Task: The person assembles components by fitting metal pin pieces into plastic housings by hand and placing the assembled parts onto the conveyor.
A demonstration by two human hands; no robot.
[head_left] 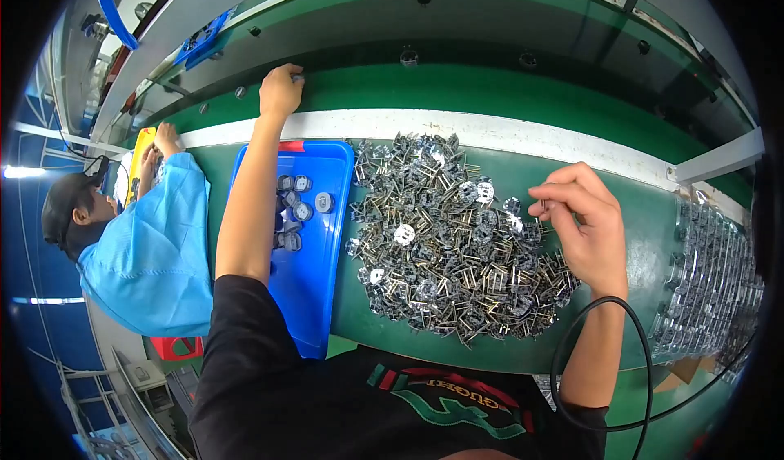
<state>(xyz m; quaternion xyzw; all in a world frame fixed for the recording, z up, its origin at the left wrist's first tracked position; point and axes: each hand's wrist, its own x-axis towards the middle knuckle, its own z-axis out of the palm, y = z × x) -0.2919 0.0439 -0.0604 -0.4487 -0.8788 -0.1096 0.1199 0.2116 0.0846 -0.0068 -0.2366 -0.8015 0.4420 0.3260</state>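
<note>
My left hand [280, 92] reaches out over the green belt, its fingers closed on a small grey round part [298, 78] that is mostly hidden. Beneath that arm lies a blue tray [314, 296] with several grey round parts [303, 211] in it. My right hand [586, 225] is over the right edge of a big pile of small metal parts with brass-coloured pins [457, 247]. Thumb and forefinger are pinched there; what they hold, if anything, is too small to make out.
A white rail [490, 133] separates the table from the green belt [465, 88], which carries spaced round parts. Clear plastic trays [706, 280] are stacked at right. A black cable [651, 362] loops around my right forearm. A co-worker in a blue top [155, 256] sits at left, hands by a yellow tray.
</note>
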